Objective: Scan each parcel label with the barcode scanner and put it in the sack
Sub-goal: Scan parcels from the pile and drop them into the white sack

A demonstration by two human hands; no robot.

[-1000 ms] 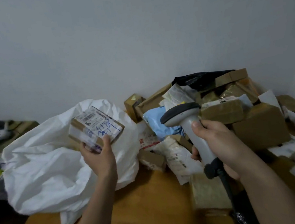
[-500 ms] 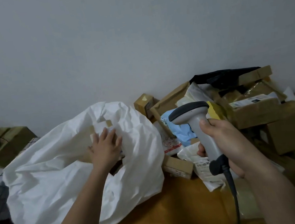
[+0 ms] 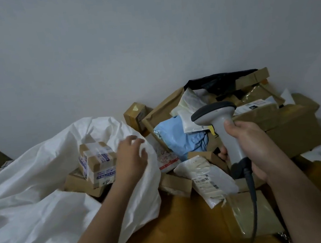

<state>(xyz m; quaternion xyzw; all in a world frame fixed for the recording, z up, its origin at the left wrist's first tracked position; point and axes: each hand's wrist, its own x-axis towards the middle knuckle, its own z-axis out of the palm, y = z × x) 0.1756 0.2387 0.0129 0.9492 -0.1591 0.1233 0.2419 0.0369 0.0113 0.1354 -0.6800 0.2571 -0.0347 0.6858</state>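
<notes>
A taped cardboard parcel [image 3: 98,163] lies inside the open mouth of a white sack [image 3: 33,197], on top of other boxes. The left hand [image 3: 130,158] hovers just right of the parcel at the sack's rim, fingers loosely spread, its grip holding nothing. The right hand [image 3: 249,146] grips a grey scanner [image 3: 219,123] upright by its handle, above a heap of parcels [image 3: 267,124].
</notes>
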